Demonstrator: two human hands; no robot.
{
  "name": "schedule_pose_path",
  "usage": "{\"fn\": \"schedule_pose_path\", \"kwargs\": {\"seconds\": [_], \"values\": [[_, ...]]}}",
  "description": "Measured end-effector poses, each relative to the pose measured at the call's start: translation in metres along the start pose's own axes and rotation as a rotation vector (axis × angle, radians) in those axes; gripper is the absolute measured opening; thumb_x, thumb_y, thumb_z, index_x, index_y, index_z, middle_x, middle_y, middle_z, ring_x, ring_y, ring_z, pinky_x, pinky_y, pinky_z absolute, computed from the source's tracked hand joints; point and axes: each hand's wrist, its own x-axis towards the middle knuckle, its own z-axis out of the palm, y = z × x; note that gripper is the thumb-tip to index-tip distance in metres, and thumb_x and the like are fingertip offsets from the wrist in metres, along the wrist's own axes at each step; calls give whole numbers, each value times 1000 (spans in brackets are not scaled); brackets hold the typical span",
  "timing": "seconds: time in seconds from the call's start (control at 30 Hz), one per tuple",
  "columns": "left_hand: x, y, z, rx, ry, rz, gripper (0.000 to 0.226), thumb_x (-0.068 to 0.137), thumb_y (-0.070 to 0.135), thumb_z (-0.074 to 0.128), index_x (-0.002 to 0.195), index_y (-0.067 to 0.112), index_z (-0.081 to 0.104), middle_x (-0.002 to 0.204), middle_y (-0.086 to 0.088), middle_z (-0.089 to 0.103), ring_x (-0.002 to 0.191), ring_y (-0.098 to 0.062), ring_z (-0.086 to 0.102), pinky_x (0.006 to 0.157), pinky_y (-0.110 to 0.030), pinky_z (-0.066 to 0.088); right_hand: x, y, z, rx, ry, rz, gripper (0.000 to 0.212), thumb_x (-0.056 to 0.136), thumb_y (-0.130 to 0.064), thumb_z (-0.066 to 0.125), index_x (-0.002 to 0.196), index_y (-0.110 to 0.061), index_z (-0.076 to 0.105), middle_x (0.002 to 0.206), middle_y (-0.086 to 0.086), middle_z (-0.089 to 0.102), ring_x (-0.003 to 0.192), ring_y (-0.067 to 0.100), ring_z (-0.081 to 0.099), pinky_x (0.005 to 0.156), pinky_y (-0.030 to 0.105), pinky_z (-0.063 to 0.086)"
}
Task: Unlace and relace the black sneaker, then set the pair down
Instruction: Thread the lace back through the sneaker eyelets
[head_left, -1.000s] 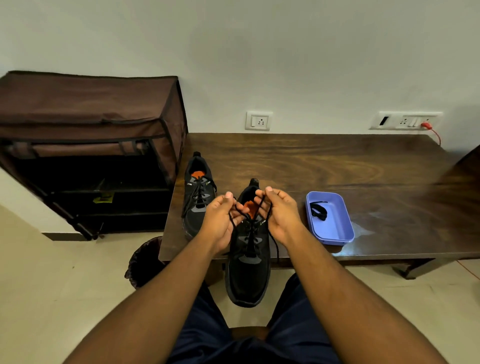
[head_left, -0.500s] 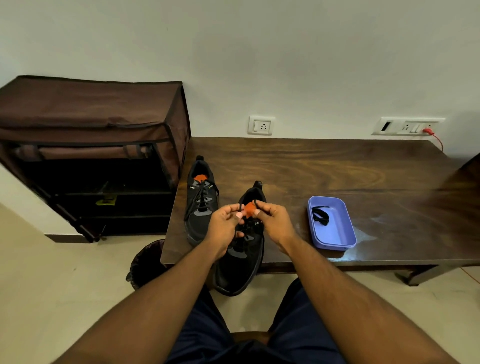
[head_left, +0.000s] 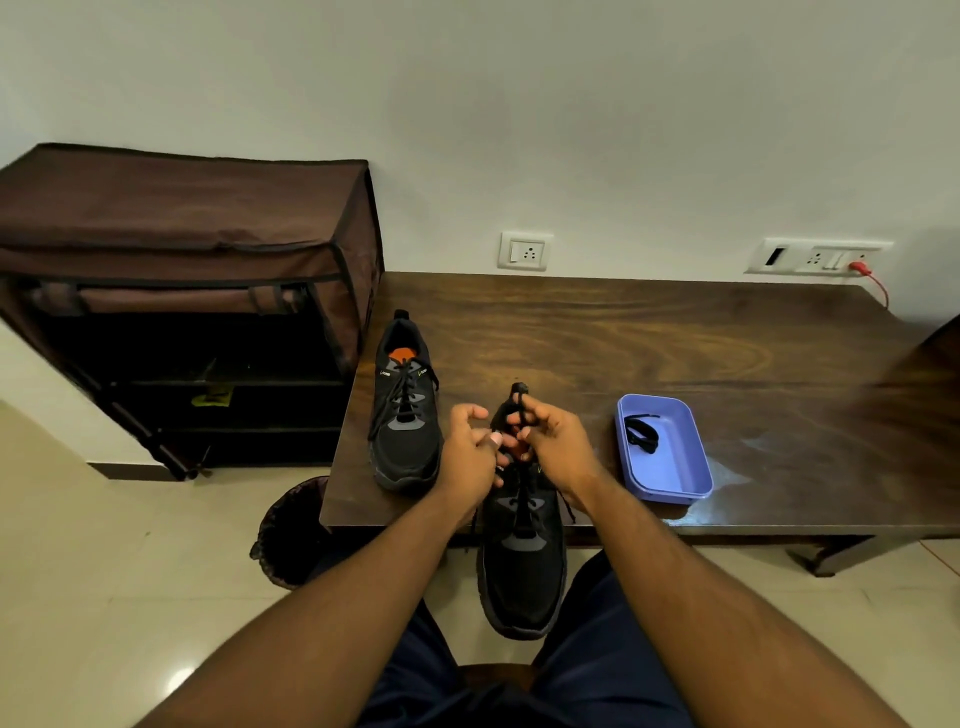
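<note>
Item one: black sneaker (head_left: 521, 561), laced in black, heel toward the wall, toe toward me and jutting past the front edge of the bench (head_left: 649, 343) above my lap. My left hand (head_left: 467, 457) sits at the sneaker's left side near the collar, fingers curled inward; it seems to pinch a strand of lace (head_left: 523, 512), though the exact contact is hidden behind my knuckles. My right hand (head_left: 553, 441) sits at the collar on the right, fingers curled round the heel loop and the upper lace, index finger raised along the loop. An orange lining shows between my two hands. A loose lace end hangs off the sneaker's right side, over the bench edge. Item two: second black sneaker (head_left: 404, 415), flat on the bench at the left end, well laced, orange insole visible in its opening, just beside my left hand but not touching it. Item three: lavender plastic tray (head_left: 696, 467), on the bench to the right of my hands, holding a small black strap-like object (head_left: 642, 434) that I cannot identify further. Item four: brown fabric shoe rack (head_left: 182, 234), on the floor against the wall, left of the bench. Item five: dark wastebasket (head_left: 291, 530), on the floor below the bench's left front corner. Item six: wall sockets (head_left: 524, 252) above the bench, the right-hand panel with a red plug and cord (head_left: 872, 280).
</note>
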Motion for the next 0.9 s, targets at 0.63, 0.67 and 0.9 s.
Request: {"fn": "schedule_pose_path", "kwargs": {"seconds": [0.63,0.67,0.9], "values": [[15,-1,-22,511,-298,267,37,95,4,53,123,25,39,92,-6,69,91,-15,66,81,-30,50,8,-3,-20,-394,-199,-45,15,82,0,70,91,-13,73,82,24,71,74,17,63,82,38,54],[14,-2,-22,497,-309,262,37,96,8,54,127,24,41,93,-3,69,92,-13,66,82,-26,49,7,-3,-20,-419,-172,-37,12,82,-3,72,88,-12,72,74,14,72,70,10,64,77,32,55],[19,-11,-6,381,60,223,8,93,8,60,88,5,66,90,-7,58,82,-20,58,73,-28,46,3,6,-9,-526,-5,-49,21,74,-14,81,68,-16,62,56,-7,55,50,2,45,47,13,37]]}}
